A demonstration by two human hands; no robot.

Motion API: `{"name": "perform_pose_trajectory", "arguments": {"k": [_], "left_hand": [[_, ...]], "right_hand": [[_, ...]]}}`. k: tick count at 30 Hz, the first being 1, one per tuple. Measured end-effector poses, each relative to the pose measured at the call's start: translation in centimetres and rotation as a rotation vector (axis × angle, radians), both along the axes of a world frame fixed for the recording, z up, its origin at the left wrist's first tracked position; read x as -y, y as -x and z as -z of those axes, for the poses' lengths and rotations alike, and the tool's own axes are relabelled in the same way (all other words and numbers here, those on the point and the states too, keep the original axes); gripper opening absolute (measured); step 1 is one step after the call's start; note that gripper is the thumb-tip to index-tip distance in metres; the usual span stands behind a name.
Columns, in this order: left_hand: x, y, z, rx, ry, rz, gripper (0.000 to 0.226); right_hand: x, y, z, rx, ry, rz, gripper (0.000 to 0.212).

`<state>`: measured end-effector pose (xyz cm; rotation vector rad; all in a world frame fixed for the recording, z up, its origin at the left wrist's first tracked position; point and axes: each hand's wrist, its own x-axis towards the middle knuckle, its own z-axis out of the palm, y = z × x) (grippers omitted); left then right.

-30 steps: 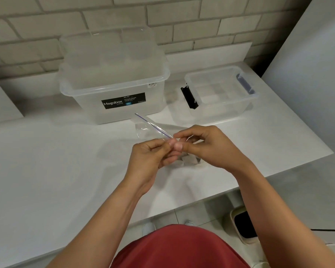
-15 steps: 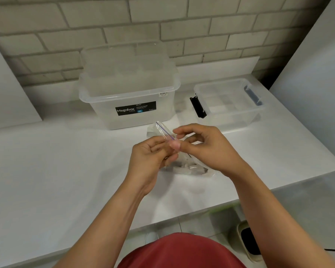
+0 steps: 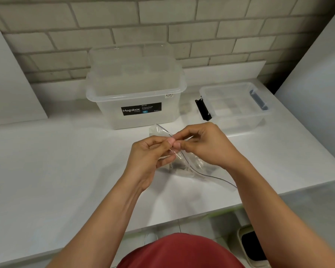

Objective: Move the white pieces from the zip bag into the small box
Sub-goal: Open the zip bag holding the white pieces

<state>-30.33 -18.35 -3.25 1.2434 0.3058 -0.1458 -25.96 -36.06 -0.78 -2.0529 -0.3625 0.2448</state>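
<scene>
A clear zip bag point(image 3: 184, 165) lies on the white counter point(image 3: 66, 171) between my hands, with white pieces point(image 3: 184, 172) dimly visible inside. My left hand point(image 3: 151, 159) and my right hand point(image 3: 203, 146) both pinch the bag's zip edge, fingertips almost touching each other. The zip strip runs from behind my fingers down toward the right. The small clear box point(image 3: 234, 107) with a black latch and a blue latch stands open at the back right, beyond my right hand, and holds several white pieces.
A large clear Megabox tub point(image 3: 135, 89) stands at the back centre against a brick wall. A white panel point(image 3: 313, 74) rises on the right. The counter's front edge runs close to my body; a bin point(image 3: 251, 246) sits on the floor below.
The camera view has shifted and tilted down a little. My hands stay pinched on the zip edge, and the strip now trails lower toward the right.
</scene>
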Motion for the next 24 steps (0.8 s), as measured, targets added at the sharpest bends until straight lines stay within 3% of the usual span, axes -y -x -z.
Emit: {"name": "perform_pose_trajectory", "arguments": {"k": [5, 8, 10, 12, 16, 18, 24], "left_hand": [[-0.3, -0.5, 0.0, -0.001, -0.009, 0.035, 0.013], [-0.7, -0.8, -0.3, 0.017, -0.089, 0.041, 0.012], [-1.0, -1.0, -0.4, 0.026, -0.147, 0.060, 0.015], [-1.1, -1.1, -0.6, 0.046, -0.190, 0.094, 0.018], [-1.7, -1.3, -0.9, 0.069, -0.256, 0.168, 0.020], [-1.9, -1.4, -0.8, 0.081, -0.262, 0.199, 0.020], [-2.2, -1.8, -0.3, 0.139, -0.234, 0.245, 0.023]], "right_hand": [[-0.7, -0.2, 0.6, 0.042, 0.026, 0.043, 0.012], [-1.4, 0.0, 0.5, 0.020, 0.012, 0.020, 0.002], [-1.6, 0.0, 0.2, 0.030, 0.058, 0.000, 0.021], [-1.6, -0.4, 0.0, 0.073, 0.099, -0.003, 0.026], [-1.2, -1.3, 0.1, 0.120, 0.103, -0.043, 0.005], [-1.2, -1.5, 0.2, 0.130, 0.125, -0.038, 0.014], [-2.4, -1.0, 0.8, -0.049, -0.009, 0.001, 0.024]]}}
